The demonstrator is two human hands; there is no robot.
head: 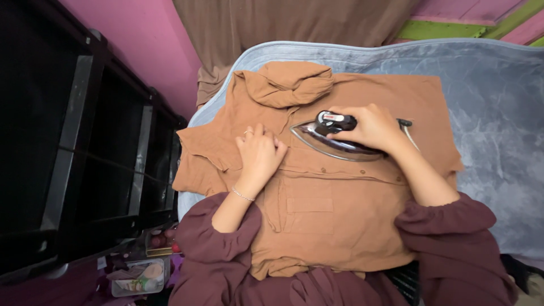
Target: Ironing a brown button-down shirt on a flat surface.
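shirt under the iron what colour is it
Plain tan-brown shirt, seen best in the head view.

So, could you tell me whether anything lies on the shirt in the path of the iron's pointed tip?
Yes: the left hand lies flat on the brown shirt just beyond the pointed tip of the iron, which the right hand holds by its handle. The folded collar lies further up, off to the side.

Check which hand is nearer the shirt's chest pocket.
Left. The left hand lies flat on the shirt just above-left of the pocket. The right hand grips the iron, farther up and to the right.
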